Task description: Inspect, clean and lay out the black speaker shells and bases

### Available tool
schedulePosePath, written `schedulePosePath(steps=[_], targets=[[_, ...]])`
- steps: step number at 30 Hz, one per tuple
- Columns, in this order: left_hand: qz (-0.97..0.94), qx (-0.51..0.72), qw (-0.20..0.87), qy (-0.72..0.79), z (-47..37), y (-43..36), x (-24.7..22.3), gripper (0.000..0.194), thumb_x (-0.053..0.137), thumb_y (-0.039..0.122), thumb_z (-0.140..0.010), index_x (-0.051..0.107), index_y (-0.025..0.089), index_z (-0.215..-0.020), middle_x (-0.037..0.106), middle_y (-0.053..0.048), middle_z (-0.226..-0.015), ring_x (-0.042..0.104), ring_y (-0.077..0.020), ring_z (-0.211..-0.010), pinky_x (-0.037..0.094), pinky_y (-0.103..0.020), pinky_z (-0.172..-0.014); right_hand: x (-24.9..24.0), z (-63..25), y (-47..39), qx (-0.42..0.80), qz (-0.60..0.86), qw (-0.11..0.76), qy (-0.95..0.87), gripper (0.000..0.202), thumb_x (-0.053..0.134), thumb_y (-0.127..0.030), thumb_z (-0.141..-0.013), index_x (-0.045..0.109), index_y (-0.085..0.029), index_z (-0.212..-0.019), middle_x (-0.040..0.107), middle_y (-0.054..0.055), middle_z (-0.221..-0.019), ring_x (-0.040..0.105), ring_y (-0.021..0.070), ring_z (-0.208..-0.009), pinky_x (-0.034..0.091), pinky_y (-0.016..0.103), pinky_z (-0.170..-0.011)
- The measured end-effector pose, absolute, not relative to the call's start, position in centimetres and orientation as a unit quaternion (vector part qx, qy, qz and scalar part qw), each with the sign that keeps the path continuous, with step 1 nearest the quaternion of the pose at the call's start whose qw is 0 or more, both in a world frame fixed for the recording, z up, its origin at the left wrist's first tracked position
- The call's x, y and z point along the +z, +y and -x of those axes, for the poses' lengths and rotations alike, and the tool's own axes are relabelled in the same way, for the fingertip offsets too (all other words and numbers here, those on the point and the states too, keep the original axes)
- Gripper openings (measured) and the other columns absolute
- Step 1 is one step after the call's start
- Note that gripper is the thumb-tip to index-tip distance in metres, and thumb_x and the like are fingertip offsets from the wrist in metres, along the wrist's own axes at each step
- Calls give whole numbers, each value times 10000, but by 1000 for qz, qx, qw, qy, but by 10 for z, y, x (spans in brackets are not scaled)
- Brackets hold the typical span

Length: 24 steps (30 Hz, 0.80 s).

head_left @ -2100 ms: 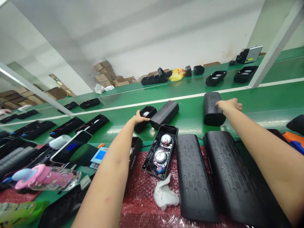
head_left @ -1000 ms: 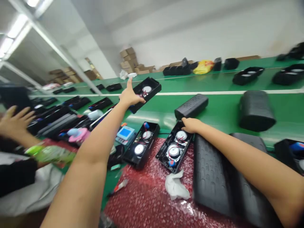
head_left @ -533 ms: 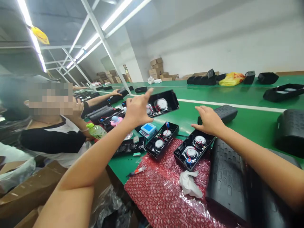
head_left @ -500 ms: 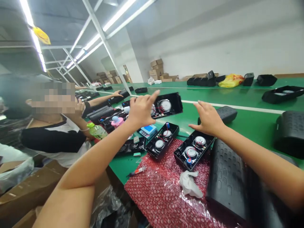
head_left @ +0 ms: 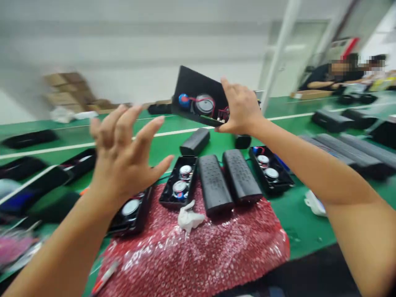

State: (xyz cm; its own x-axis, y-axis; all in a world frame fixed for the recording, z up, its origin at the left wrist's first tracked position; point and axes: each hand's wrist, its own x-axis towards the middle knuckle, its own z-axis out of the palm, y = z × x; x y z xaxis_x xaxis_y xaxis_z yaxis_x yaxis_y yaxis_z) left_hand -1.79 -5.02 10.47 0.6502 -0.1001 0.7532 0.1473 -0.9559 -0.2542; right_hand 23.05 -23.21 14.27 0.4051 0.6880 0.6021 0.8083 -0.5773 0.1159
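Note:
My right hand (head_left: 243, 103) grips the right end of an open black speaker housing (head_left: 193, 88), raised above the table and tilted, with a round speaker, red wires and a blue part inside. My left hand (head_left: 123, 148) is raised at the left, fingers spread, holding nothing. Below, an open housing with two round speakers (head_left: 167, 192) lies on red bubble wrap (head_left: 201, 255), beside two closed black textured cases (head_left: 215, 181). Crumpled white tissue (head_left: 189, 218) sits in front of them. Another open housing (head_left: 136, 225) lies partly behind my left forearm.
One more open housing (head_left: 274, 181) stands right of the closed cases. Several dark cases (head_left: 349, 154) lie at the right of the green table (head_left: 309, 222). A marker (head_left: 105, 278) is at the front left. Cardboard boxes (head_left: 69, 88) are stacked behind; people sit at the far right.
The view has swung right. The held housing has passed from my left hand to my right hand. My left hand is now spread and has let go of it.

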Motion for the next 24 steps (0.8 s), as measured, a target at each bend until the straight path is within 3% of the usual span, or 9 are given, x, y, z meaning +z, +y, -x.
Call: schedulePosePath(steps=[3, 5, 7, 10, 13, 18, 24], targets=[[923, -374, 90, -33, 32, -33, 72, 710, 459, 675, -827, 193, 611, -1482, 382, 51, -1555, 362, -418, -1451, 169, -636, -1207, 139, -260, -294, -237, 911, 117, -317, 1199, 836, -667, -584, 326, -93, -1506, 527, 175, -1331, 507, 433, -1242, 403, 602, -1048], [955, -287, 57, -50, 36, -15, 47, 694, 427, 730, -778, 350, 541, -1441, 510, -17, -1445, 476, -422, -1363, 296, -621, -1161, 129, -271, -330, -191, 948, 107, -229, 1137, 893, -604, -531, 424, -124, -1448, 575, 178, -1291, 541, 432, -1207, 431, 582, -1024], [978, -195, 9, -77, 36, 5, 25, 720, 435, 752, -741, 468, 430, -1384, 589, -72, -1355, 564, -384, -1277, 411, -539, -1112, 116, -278, -356, -157, 971, 83, -159, 1117, 924, -539, -506, 436, -154, -1435, 593, 186, -1284, 544, 436, -1202, 417, 586, -1027], [984, -109, -62, -130, 30, 30, 2, 756, 431, 761, -711, 467, 400, -1374, 641, -50, -1320, 598, -318, -1258, 454, -450, -1096, 93, -285, -378, -107, 987, 88, -85, 1077, 885, -552, -565, 406, -167, -1449, 584, 198, -1316, 556, 416, -1199, 426, 560, -1013], [977, -67, -87, -185, 23, 43, -9, 842, 403, 771, -669, 432, 373, -1411, 630, -34, -1374, 565, -300, -1322, 422, -428, -1134, 70, -288, -385, -77, 989, 102, -74, 1084, 834, -597, -615, 356, -169, -1489, 575, 194, -1343, 565, 390, -1211, 460, 513, -988], [969, -19, -95, -229, 24, 48, -18, 977, 368, 743, -676, 346, 200, -1488, 484, -113, -1534, 475, -285, -1417, 343, -390, -1192, 33, -285, -378, -50, 988, 92, -116, 1150, 828, -597, -619, 293, -155, -1536, 560, 211, -1368, 557, 402, -1234, 454, 518, -1005], [965, 4, -106, -241, 35, 55, -27, 955, 411, 656, -737, 292, 128, -1524, 430, -138, -1568, 465, -293, -1418, 328, -400, -1199, 13, -281, -377, -53, 983, 68, -161, 1144, 847, -576, -615, 313, -154, -1535, 541, 229, -1378, 525, 441, -1256, 415, 575, -1034]])
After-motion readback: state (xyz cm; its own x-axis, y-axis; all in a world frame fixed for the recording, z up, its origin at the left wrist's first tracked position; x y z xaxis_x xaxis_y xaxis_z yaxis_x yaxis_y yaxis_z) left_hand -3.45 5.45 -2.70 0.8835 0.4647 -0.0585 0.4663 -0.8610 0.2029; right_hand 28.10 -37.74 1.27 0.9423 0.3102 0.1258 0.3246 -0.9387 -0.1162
